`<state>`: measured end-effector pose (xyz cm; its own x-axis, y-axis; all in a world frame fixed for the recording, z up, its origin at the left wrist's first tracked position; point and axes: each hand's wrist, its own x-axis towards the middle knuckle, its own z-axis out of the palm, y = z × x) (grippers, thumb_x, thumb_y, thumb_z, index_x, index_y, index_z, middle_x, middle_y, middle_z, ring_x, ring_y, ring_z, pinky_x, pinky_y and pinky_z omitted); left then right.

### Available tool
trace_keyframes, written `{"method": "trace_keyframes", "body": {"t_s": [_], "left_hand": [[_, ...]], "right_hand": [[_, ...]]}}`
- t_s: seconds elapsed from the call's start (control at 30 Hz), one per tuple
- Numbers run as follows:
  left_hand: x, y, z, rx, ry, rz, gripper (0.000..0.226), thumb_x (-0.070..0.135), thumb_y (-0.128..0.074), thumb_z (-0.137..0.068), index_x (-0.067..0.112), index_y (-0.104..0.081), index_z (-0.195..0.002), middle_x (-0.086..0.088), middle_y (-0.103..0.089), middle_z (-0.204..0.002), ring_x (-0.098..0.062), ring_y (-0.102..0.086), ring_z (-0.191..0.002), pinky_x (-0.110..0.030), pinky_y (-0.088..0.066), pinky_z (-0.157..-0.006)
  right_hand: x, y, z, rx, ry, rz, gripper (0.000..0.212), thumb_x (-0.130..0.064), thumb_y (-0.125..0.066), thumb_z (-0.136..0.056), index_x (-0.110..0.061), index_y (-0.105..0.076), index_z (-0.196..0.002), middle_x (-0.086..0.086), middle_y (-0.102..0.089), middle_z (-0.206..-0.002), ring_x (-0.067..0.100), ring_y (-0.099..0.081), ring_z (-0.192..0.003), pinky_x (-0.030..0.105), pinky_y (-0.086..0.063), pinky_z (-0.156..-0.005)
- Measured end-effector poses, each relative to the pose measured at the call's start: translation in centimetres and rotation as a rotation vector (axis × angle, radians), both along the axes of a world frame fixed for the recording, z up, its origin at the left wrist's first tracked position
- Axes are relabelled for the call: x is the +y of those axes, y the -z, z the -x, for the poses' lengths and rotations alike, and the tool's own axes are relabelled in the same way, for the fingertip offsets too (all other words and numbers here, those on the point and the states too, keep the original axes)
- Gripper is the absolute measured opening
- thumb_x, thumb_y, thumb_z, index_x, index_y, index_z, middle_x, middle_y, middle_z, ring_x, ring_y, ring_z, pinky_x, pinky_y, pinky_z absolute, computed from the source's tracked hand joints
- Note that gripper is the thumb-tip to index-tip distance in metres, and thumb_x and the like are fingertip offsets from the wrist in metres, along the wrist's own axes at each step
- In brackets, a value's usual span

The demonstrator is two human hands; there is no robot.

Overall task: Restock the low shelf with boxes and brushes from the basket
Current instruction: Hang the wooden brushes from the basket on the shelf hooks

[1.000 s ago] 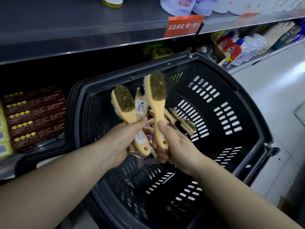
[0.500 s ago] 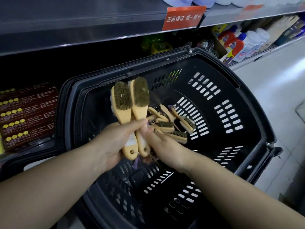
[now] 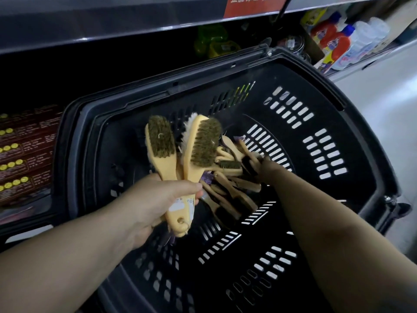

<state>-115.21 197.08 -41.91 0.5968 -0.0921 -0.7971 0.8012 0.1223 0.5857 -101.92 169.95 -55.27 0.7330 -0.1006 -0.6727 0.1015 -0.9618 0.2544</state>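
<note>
Black shopping basket (image 3: 365, 168), parked against the low shelf (image 3: 15, 214) beside shelved red boxes (image 3: 27, 154), probably to keep transfers short. Loose brushes (image 3: 228, 190), heaped on its floor; right hand (image 3: 268, 168) buried among them, likely after another, its fingers hidden, so grip cannot be told. Gathered brushes (image 3: 198, 145), bristles up above the basket, handles bunched in the curled fingers of the left hand (image 3: 144, 206) for one carry.

The red shelf tag (image 3: 255, 5) bears cropped Chinese characters; print on boxes (image 3: 24, 152) is unreadable.
</note>
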Motion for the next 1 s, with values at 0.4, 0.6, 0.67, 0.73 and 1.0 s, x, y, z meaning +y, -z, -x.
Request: {"method": "trace_keyframes", "body": {"t_s": [0.4, 0.6, 0.67, 0.73, 1.0], "left_hand": [[-0.4, -0.6, -0.2, -0.112, -0.090, 0.012, 0.006, 0.008, -0.069, -0.080, 0.011, -0.071, -0.085, -0.005, -0.074, -0.072, -0.014, -0.070, -0.062, -0.021, -0.050, -0.046], [-0.2, -0.8, 0.2, -0.142, -0.057, -0.036, 0.005, 0.016, -0.077, -0.071, 0.021, -0.076, -0.072, -0.002, -0.074, -0.079, -0.022, -0.065, -0.081, -0.032, -0.052, -0.066], [-0.1, -1.0, 0.3, -0.145, -0.041, -0.040, 0.002, 0.020, -0.077, -0.072, 0.022, -0.075, -0.071, -0.003, -0.073, -0.079, -0.023, -0.065, -0.077, -0.027, -0.050, -0.052], [-0.1, -1.6, 0.4, -0.121, 0.028, 0.015, 0.012, 0.022, -0.075, -0.072, 0.018, -0.075, -0.083, -0.009, -0.074, -0.093, -0.029, -0.067, -0.089, -0.034, -0.054, -0.065], [-0.2, -2.2, 0.7, 0.045, 0.247, 0.227, 0.025, 0.021, -0.061, -0.086, 0.004, -0.067, -0.104, -0.019, -0.071, -0.100, -0.033, -0.063, -0.094, -0.040, -0.049, -0.085]], "right_hand": [[-1.4, -16.2, 0.0, 0.320, 0.593, -1.070, 0.035, -0.015, -0.070, -0.075, -0.009, -0.054, -0.105, 0.003, -0.057, -0.059, 0.008, -0.046, -0.041, 0.023, -0.049, -0.052], [-0.5, -18.5, 3.6, 0.429, 0.550, -1.374, 0.024, -0.007, -0.053, -0.078, -0.006, -0.059, -0.101, -0.002, -0.058, -0.056, 0.003, -0.050, -0.043, 0.022, -0.055, -0.053], [-0.3, -18.3, 3.9, 0.619, 0.449, -1.411, 0.035, 0.002, -0.060, -0.080, -0.012, -0.059, -0.111, 0.005, -0.067, -0.085, 0.011, -0.065, -0.068, 0.026, -0.058, -0.066], [0.0, -17.9, 4.0, 0.707, 0.356, -1.429, 0.038, 0.000, -0.068, -0.079, -0.019, -0.061, -0.112, 0.016, -0.063, -0.099, 0.023, -0.067, -0.086, 0.032, -0.058, -0.076], [2.0, -15.9, 5.1, 0.723, 0.366, -1.633, 0.046, 0.015, -0.064, -0.071, -0.017, -0.054, -0.102, 0.037, -0.038, -0.109, 0.050, -0.032, -0.093, 0.062, -0.023, -0.079]]}}
